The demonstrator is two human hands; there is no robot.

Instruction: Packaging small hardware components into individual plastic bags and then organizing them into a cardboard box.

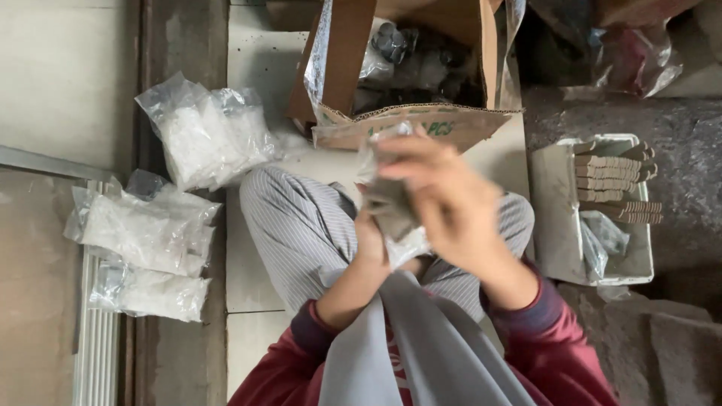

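I sit on the floor with striped trousers and a red top. Both hands are raised over my lap, blurred by motion. My left hand (370, 239) grips the lower end of a small clear plastic bag (392, 204) with a dark grey item inside. My right hand (444, 197) is on the bag's upper right side, fingers curled around it. Just beyond my hands stands an open cardboard box (421, 124) lined with clear plastic and filled with dark round parts.
Several clear bags of white pieces (207, 135) lie on the floor at left, more bags (147, 233) nearer. A white tray (560, 225) at right holds stacks of brown strips (613, 177). Rough stone blocks (654, 346) sit at lower right.
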